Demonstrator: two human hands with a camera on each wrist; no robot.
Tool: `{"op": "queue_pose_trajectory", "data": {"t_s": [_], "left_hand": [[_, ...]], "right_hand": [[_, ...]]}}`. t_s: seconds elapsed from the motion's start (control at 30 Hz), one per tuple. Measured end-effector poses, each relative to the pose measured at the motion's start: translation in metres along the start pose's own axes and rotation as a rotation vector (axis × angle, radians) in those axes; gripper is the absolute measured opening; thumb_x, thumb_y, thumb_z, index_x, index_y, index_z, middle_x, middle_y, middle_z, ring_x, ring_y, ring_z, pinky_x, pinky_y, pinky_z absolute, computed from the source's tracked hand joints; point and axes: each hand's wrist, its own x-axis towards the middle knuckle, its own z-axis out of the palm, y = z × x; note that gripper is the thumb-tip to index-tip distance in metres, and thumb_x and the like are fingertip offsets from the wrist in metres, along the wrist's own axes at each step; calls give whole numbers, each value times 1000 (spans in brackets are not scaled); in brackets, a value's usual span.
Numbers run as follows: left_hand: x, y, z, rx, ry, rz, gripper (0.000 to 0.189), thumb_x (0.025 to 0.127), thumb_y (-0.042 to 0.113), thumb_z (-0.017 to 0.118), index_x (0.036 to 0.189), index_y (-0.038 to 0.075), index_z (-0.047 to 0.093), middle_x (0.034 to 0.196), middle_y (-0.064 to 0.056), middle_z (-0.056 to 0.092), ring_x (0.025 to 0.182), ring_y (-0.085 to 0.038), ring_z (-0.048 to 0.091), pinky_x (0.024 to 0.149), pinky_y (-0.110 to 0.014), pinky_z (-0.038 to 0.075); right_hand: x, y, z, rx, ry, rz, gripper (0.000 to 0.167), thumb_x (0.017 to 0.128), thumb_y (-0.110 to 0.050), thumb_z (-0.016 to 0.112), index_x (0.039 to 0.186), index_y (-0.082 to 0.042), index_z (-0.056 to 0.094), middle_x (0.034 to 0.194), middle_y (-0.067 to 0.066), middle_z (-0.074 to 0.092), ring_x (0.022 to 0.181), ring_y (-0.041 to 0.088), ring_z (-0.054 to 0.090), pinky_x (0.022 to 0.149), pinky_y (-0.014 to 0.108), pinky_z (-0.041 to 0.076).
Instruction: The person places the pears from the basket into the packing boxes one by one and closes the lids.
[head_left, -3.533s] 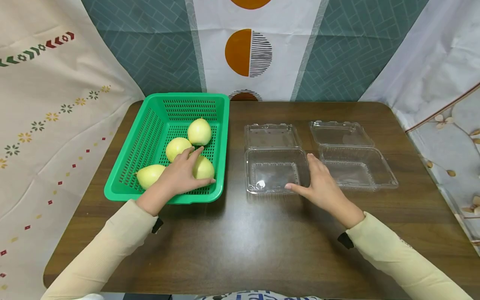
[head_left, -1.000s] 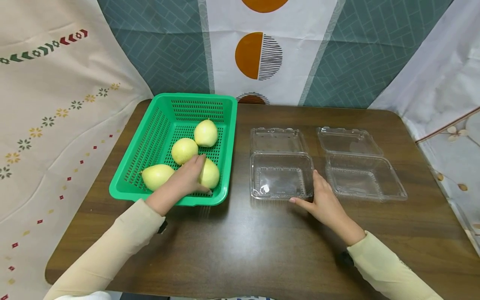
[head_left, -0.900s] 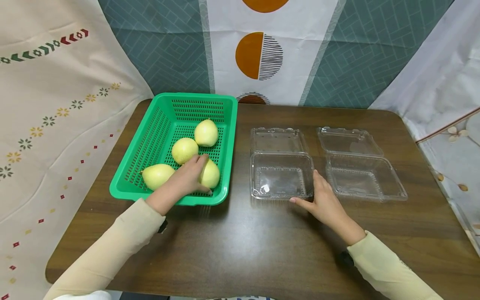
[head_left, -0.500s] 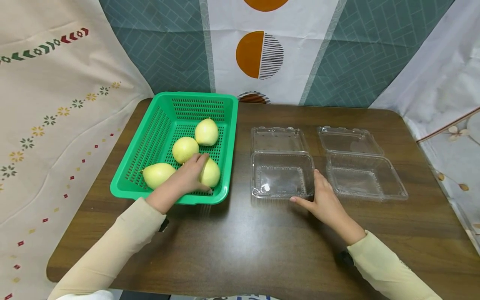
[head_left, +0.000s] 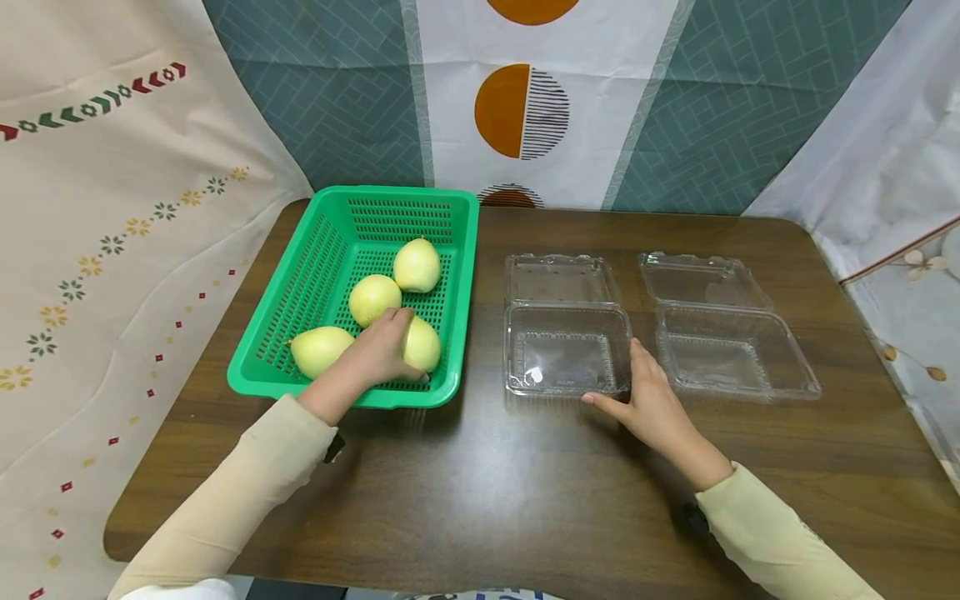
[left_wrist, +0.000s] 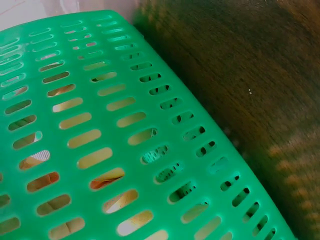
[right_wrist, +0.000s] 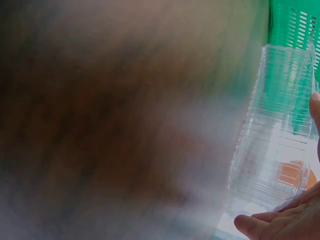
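My left hand [head_left: 377, 348] reaches into the green basket [head_left: 468, 275], thumb and fingers curled round a pale yellow pear [head_left: 423, 348] at its front right. The palm hides part of that pear. Other pears, such as the pear [head_left: 320, 352] by my wrist, lie close by on the basket floor. In the left wrist view, the slotted basket wall [left_wrist: 115, 125] hides most of the hand. My right hand [head_left: 651, 404] spans the front right corner of a clear plastic clamshell box [head_left: 566, 354], fingers straight along its side and thumb at its front edge. The box lies with its lid raised back.
A second clear clamshell box [head_left: 723, 350] lies opened just right of my right hand. Both boxes and the basket stand on a brown wooden table [head_left: 510, 492], with patterned cloth [head_left: 315, 92] hanging behind.
Since the earliest frame, my left hand has closed in round the pear and my right hand has come down to the box's corner. Over the last second both hands barely move.
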Motion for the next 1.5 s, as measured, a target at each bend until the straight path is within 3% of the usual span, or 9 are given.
{"op": "queue_pose_trajectory", "data": {"t_s": [0.4, 0.63, 0.93, 1.2, 1.5], "left_hand": [[-3, 3, 1, -20, 38, -11, 94, 63, 24, 85, 137, -8, 36, 132, -29, 44, 112, -43, 53, 91, -54, 46], [-14, -2, 9, -7, 57, -53, 93, 64, 24, 83, 137, -10, 36, 132, -29, 45, 114, -43, 53, 89, -56, 47], [-13, -4, 1, -27, 143, -65, 93, 65, 27, 82, 137, -10, 36, 130, -30, 45, 109, -42, 54, 85, -57, 47], [-12, -5, -3, -101, 201, -49, 96, 63, 28, 83, 137, -9, 35, 131, -30, 44, 110, -42, 52, 89, -56, 46], [-7, -3, -9, -103, 276, -3, 92, 63, 28, 82, 135, -9, 37, 128, -29, 46, 111, -41, 49, 87, -57, 46]], "right_hand": [[-5, 2, 1, -4, 19, 2, 112, 81, -52, 68, 147, 12, 4, 152, 34, 12, 136, 54, 16, 106, 66, 21], [-15, 4, 13, 4, -8, 11, 112, 81, -53, 68, 146, 13, 6, 152, 34, 13, 136, 54, 17, 106, 66, 22], [-10, -2, 9, 10, -3, -3, 111, 82, -52, 68, 146, 14, 6, 152, 34, 12, 137, 53, 15, 108, 64, 20], [-8, -4, 3, -4, -11, -3, 111, 82, -54, 66, 146, 14, 6, 152, 34, 11, 138, 53, 15, 108, 63, 20], [-7, -5, 0, 4, -15, 10, 110, 84, -56, 63, 147, 12, 4, 153, 32, 9, 139, 51, 13, 109, 63, 19]]}}
